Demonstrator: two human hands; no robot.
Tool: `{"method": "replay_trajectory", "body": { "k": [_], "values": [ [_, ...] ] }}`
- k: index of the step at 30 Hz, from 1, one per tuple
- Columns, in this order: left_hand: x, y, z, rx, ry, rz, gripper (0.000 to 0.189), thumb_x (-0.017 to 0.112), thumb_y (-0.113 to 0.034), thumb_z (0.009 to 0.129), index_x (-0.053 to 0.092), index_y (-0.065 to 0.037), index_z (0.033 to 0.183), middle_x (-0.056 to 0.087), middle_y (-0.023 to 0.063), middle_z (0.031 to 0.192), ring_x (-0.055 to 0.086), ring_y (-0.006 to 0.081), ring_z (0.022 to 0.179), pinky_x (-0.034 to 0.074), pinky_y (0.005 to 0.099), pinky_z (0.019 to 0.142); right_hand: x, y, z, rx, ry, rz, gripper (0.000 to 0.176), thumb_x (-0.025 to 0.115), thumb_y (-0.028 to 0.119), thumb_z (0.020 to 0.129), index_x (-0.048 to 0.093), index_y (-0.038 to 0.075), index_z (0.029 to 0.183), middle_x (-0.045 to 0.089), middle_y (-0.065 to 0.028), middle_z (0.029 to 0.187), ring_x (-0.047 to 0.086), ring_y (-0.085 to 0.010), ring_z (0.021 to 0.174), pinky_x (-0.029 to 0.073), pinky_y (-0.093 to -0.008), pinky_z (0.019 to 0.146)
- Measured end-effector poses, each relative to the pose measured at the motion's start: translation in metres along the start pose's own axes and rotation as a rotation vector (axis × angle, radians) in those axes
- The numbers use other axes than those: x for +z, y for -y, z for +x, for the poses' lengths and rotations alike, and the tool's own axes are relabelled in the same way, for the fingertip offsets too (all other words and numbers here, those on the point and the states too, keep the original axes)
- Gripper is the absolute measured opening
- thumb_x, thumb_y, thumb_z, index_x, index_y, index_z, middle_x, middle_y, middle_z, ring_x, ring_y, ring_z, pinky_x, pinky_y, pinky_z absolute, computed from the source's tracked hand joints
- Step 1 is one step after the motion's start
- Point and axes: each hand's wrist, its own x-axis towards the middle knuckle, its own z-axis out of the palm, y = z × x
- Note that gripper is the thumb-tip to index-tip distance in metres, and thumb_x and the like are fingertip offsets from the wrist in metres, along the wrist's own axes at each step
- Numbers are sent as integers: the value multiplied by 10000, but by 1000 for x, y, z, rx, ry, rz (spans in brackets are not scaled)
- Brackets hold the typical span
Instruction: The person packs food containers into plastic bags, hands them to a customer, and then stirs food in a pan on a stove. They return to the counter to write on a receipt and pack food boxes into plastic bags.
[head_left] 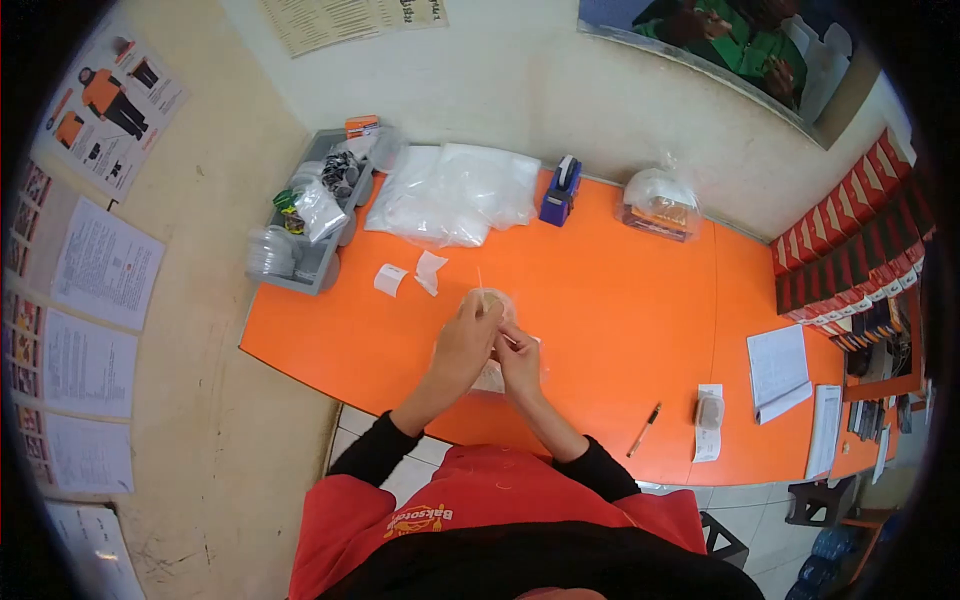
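Observation:
My left hand and my right hand meet over the front middle of the orange table. Clear plastic, apparently a bag, shows under and around them. Both sets of fingers are closed, pinching at its upper part. A pale rounded part bulges beyond the left fingertips, and a thin whitish strip sticks up beside it. My fingers hide exactly what each one grips. Just past the hands lie two pieces of white paper, a squarish one and a torn one.
A grey tray of lids and packets stands at the back left. Beside it are a stack of clear plastic bags, a tape dispenser and a bagged box. To the right lie a pen, an open notebook and stacked red boxes.

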Motion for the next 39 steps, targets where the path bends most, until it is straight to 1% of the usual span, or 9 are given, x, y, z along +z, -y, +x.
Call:
{"method": "replay_trajectory", "body": {
  "k": [3, 7, 9, 13, 18, 21, 27, 37, 39],
  "values": [
    [8, 10, 3, -66, -213, -323, 110, 499, -73, 838, 505, -38, 943, 545, 120, 728, 553, 288, 716, 434, 347, 578, 6, -8, 8, 19, 4, 56, 170, 530, 52, 852, 577, -32, 992, 610, -46, 856, 581, -95, 724, 505, -243, 659],
    [23, 29, 6, -264, -285, -523, 181, 510, -30, 824, 522, -44, 1003, 576, 106, 752, 565, 232, 655, 434, 311, 580, 3, 5, 17, 111, 53, -180, 214, 524, 33, 853, 541, -21, 1059, 596, -56, 847, 581, -110, 757, 496, -246, 710],
    [20, 27, 15, -364, -317, -616, 212, 520, 1, 808, 542, -43, 1015, 598, 109, 778, 584, 198, 659, 440, 287, 590, 4, 18, 17, 32, 63, -44, 233, 522, 30, 853, 526, -16, 1081, 592, -62, 855, 583, -118, 761, 493, -243, 727],
    [37, 42, 14, -325, -274, -651, 221, 544, 28, 787, 604, -36, 990, 630, 100, 826, 595, 139, 714, 446, 241, 602, 11, 20, 24, -83, 46, 32, 205, 517, 34, 857, 532, -15, 1055, 586, -65, 893, 584, -123, 775, 490, -242, 752],
    [36, 42, 12, -378, -289, -748, 217, 541, 47, 783, 638, -27, 963, 642, 79, 856, 587, 117, 716, 449, 225, 598, 9, 3, 36, -64, -10, 69, 186, 515, 66, 869, 541, 10, 1045, 591, -54, 876, 584, -116, 779, 495, -247, 748],
    [30, 42, 11, -383, -239, -717, 211, 535, 57, 783, 635, -16, 953, 643, 88, 867, 595, 120, 752, 460, 225, 624, 10, 4, 39, -97, -6, 82, 153, 517, 81, 872, 554, 22, 1009, 597, -46, 850, 581, -109, 757, 495, -239, 717],
    [30, 43, 11, -276, -256, -706, 206, 534, 60, 778, 634, -10, 943, 637, 107, 913, 615, 169, 831, 478, 251, 666, 10, 4, 43, -84, -31, 102, 119, 520, 54, 862, 550, 3, 965, 595, -49, 818, 577, -102, 728, 494, -227, 681],
    [31, 49, 10, -254, -220, -682, 203, 540, 56, 761, 625, -5, 935, 626, 116, 877, 616, 194, 785, 472, 251, 654, 4, 12, 48, 49, 53, -7, 102, 524, 55, 859, 563, 23, 948, 597, -43, 788, 569, -93, 687, 487, -210, 647],
    [28, 49, 10, -250, -184, -688, 205, 541, 53, 762, 624, -7, 939, 626, 96, 853, 605, 165, 736, 466, 244, 631, 2, 10, 52, -112, 104, -100, 99, 527, 28, 851, 552, 6, 943, 595, -46, 777, 570, -95, 662, 491, -214, 620]
  ]
}}
